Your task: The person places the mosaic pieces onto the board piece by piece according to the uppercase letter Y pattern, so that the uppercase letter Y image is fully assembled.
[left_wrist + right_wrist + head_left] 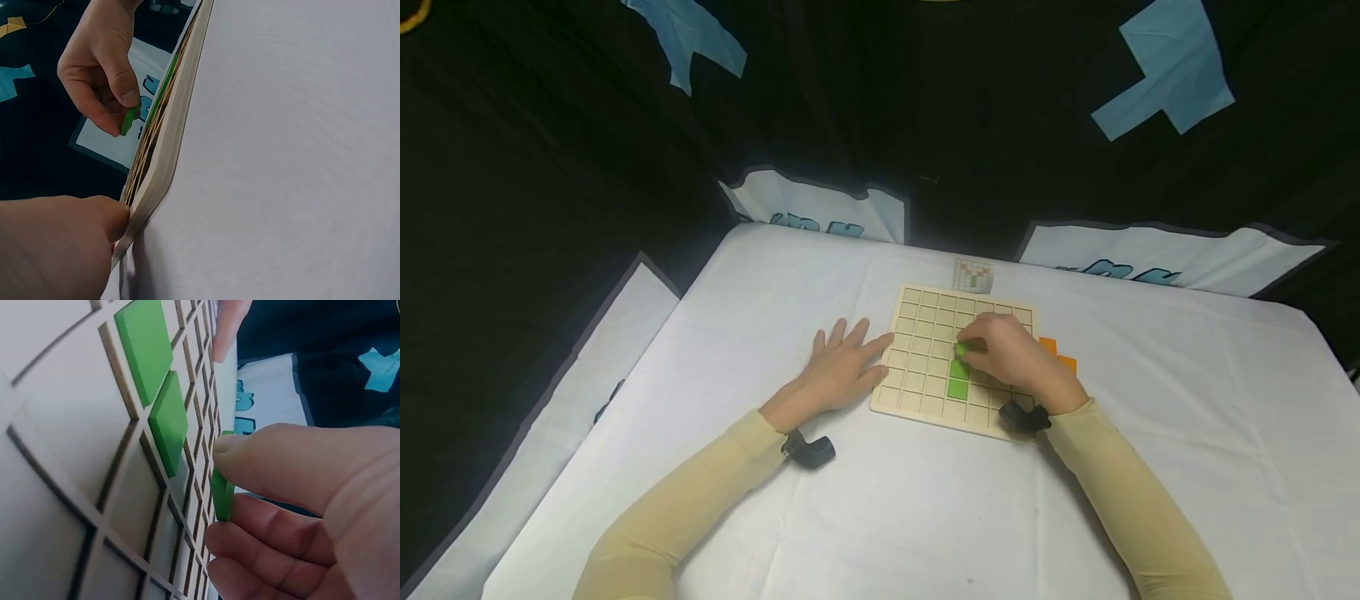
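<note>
A wooden grid board (917,350) lies on the white table. Two green square tiles (144,350) sit in neighbouring cells of one column near its front. Between thumb and fingers, my right hand (1011,354) pinches another green tile (222,487), just above the board, beyond the two placed ones. My left hand (838,375) has its fingers spread, with thumb and forefinger at the board's left edge and the other fingers over the cloth. In the left wrist view, the left thumb (109,215) touches the board's rim.
Orange tiles (1067,364) lie beside the board's right edge, partly behind the right hand. A small card with a coloured grid pattern (973,276) lies just past the board's far edge. White cloth (910,508) covers the table; a black curtain (880,100) hangs behind it.
</note>
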{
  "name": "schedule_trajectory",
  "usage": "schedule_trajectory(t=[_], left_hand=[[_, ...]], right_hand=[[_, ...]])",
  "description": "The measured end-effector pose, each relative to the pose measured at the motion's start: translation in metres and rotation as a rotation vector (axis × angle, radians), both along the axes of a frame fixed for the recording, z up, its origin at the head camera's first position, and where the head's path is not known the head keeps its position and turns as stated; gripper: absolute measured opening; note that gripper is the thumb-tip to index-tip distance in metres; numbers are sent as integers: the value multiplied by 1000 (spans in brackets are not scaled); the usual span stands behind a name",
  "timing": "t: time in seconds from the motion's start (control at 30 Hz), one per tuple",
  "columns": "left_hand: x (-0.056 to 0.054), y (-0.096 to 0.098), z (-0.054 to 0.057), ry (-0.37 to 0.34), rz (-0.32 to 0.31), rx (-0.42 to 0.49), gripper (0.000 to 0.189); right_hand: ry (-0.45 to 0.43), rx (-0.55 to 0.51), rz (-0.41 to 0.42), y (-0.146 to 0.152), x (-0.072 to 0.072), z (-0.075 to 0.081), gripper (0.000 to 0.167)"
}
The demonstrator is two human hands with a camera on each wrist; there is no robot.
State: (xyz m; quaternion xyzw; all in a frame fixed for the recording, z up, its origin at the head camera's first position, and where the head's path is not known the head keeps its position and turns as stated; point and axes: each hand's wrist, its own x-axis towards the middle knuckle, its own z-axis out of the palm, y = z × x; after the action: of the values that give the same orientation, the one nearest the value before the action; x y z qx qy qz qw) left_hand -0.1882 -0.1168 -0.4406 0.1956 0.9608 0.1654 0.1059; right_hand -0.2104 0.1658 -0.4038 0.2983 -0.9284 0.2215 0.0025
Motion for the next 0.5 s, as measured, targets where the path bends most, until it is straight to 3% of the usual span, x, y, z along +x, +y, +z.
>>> schedule_trajectory(t=[0.5], left_hand=[[1, -1, -1, 14, -4, 12, 58]], right_hand=[[-38, 8, -15, -5, 0, -6, 23]])
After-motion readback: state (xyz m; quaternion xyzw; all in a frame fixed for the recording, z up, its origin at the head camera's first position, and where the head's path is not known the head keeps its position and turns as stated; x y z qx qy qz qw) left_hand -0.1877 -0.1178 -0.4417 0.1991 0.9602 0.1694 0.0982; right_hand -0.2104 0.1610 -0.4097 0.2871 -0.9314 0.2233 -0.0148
